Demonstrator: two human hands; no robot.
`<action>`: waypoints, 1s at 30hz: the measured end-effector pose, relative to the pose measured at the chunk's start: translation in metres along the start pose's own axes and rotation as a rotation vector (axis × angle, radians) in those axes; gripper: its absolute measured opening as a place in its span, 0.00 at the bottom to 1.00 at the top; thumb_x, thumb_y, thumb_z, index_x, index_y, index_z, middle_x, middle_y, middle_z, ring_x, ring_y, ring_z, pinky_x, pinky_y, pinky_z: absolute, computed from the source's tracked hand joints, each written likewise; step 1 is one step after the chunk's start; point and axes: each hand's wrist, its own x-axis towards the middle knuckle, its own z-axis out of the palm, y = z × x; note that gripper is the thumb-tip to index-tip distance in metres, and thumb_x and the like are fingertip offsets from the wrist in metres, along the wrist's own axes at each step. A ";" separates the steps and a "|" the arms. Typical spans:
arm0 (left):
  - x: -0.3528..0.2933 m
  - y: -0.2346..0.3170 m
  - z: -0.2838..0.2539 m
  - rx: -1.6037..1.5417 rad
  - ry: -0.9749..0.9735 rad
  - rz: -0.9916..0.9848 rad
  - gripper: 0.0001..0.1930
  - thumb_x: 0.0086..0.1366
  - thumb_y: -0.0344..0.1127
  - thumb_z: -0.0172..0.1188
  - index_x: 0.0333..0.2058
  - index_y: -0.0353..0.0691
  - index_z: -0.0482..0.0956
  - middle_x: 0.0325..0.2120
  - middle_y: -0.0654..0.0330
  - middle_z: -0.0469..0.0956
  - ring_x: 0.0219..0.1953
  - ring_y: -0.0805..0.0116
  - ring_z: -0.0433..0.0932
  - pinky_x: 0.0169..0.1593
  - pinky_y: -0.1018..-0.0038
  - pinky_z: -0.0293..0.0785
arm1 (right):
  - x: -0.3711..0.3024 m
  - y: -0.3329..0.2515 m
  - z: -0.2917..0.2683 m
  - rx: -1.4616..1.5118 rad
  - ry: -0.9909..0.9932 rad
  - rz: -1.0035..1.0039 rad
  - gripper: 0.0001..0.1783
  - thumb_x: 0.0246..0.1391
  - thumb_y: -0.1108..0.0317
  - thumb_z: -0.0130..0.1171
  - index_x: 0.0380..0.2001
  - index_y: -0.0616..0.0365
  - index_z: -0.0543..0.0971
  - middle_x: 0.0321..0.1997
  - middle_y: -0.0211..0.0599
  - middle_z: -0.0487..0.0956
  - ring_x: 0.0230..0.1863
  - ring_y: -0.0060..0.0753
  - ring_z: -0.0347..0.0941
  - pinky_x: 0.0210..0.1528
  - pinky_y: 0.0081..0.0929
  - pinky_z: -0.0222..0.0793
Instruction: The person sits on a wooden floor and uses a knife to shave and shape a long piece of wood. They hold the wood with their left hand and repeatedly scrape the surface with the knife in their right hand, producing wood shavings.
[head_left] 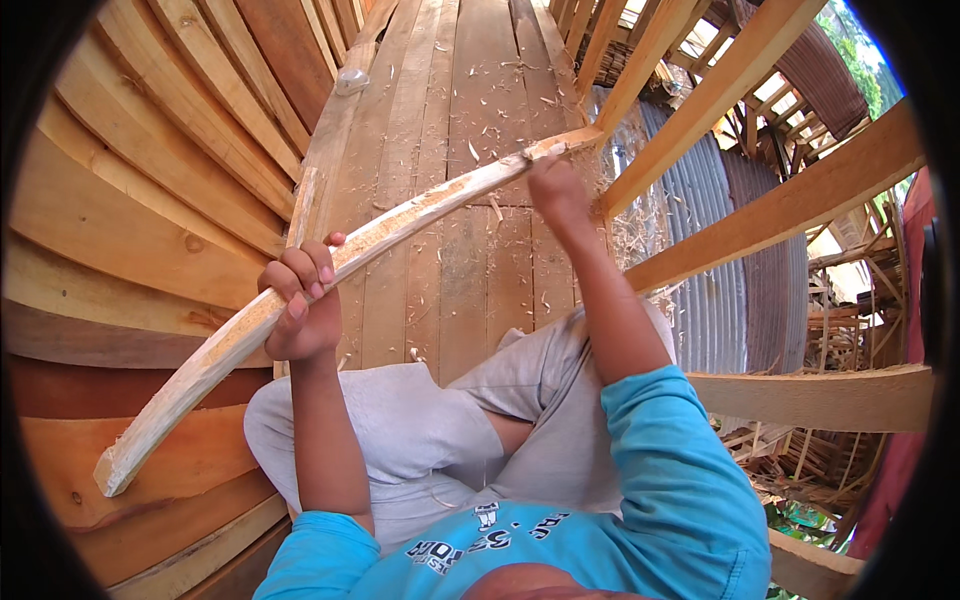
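Hold the pole (430, 207) firmly with your left hand (303, 318), which wraps it well short of the near end, fingers curled over the top. Your right hand (560, 195) is curled closed at the far end, just below the wood; I cannot tell whether it grips the pole itself or a small tool. The step looks like close work at that far end, so steady the length with the left and make the right's strokes short and even, directed away from your left fingers. Because the near end hangs unsupported, a firmer left grip should guard against the pole rolling or swinging.

The pole slants above the plank floor (495, 70): its near end juts past the floor's left edge, in front of the stacked boards (150, 220), while its far end reaches the right edge beside the slatted railing (700, 112). Whether it touches a slat there, you cannot be sure.

The wood is long, pale and bare, with whitish sides and a yellow-tan strip along its upper face. It appears gently bowed, though the lens bends lines too. The near end is bluntly cut; the far tip is browner. Thin shavings (496, 208) litter the floor beyond it.
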 end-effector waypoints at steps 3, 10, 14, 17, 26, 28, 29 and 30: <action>0.002 -0.007 0.003 -0.016 -0.019 -0.005 0.10 0.52 0.38 0.59 0.22 0.48 0.64 0.22 0.66 0.62 0.34 0.68 0.66 0.61 0.50 0.57 | 0.024 0.046 0.003 0.065 0.084 0.197 0.32 0.63 0.53 0.33 0.31 0.70 0.80 0.39 0.64 0.79 0.44 0.69 0.75 0.52 0.52 0.68; -0.004 0.001 -0.008 0.012 0.007 0.012 0.11 0.52 0.38 0.59 0.23 0.48 0.64 0.22 0.66 0.63 0.34 0.68 0.66 0.61 0.49 0.57 | -0.063 -0.081 -0.005 0.073 -0.156 -0.029 0.31 0.63 0.55 0.33 0.29 0.69 0.80 0.35 0.65 0.79 0.41 0.69 0.75 0.49 0.56 0.68; 0.001 -0.002 0.003 0.001 -0.005 0.005 0.11 0.52 0.38 0.59 0.22 0.48 0.64 0.22 0.66 0.63 0.34 0.68 0.66 0.62 0.49 0.57 | 0.005 0.034 0.017 0.033 0.069 -0.037 0.30 0.63 0.56 0.33 0.28 0.72 0.78 0.34 0.67 0.78 0.40 0.70 0.75 0.47 0.57 0.68; 0.003 -0.006 0.006 -0.005 -0.001 -0.011 0.10 0.52 0.38 0.59 0.23 0.48 0.64 0.22 0.66 0.63 0.34 0.68 0.66 0.61 0.49 0.57 | 0.025 0.069 0.018 0.055 0.108 0.218 0.28 0.62 0.56 0.35 0.30 0.69 0.79 0.38 0.64 0.79 0.45 0.66 0.76 0.51 0.53 0.69; -0.006 0.007 -0.011 0.053 0.019 0.005 0.10 0.53 0.38 0.59 0.23 0.48 0.65 0.22 0.66 0.63 0.34 0.68 0.67 0.62 0.50 0.57 | -0.047 -0.070 0.009 0.064 -0.091 -0.202 0.30 0.63 0.58 0.35 0.21 0.69 0.79 0.29 0.69 0.77 0.34 0.65 0.76 0.40 0.58 0.69; -0.002 0.001 0.001 0.013 0.001 0.001 0.10 0.53 0.38 0.59 0.23 0.48 0.65 0.22 0.66 0.63 0.34 0.68 0.67 0.62 0.50 0.57 | 0.006 0.050 0.022 0.135 0.105 -0.051 0.33 0.62 0.52 0.37 0.20 0.70 0.79 0.28 0.65 0.79 0.34 0.65 0.77 0.40 0.54 0.71; 0.000 0.000 0.000 0.007 0.002 0.015 0.10 0.53 0.38 0.59 0.23 0.48 0.65 0.22 0.66 0.64 0.34 0.68 0.67 0.62 0.50 0.58 | 0.018 0.081 0.013 0.248 -0.014 0.062 0.34 0.61 0.50 0.37 0.23 0.72 0.80 0.31 0.66 0.80 0.37 0.65 0.78 0.42 0.52 0.72; 0.003 -0.006 0.002 -0.009 -0.013 0.006 0.10 0.53 0.38 0.59 0.23 0.48 0.65 0.22 0.66 0.64 0.34 0.68 0.67 0.62 0.50 0.58 | 0.028 0.099 0.022 0.237 0.056 0.185 0.34 0.61 0.50 0.37 0.26 0.72 0.80 0.33 0.66 0.80 0.39 0.66 0.78 0.44 0.51 0.72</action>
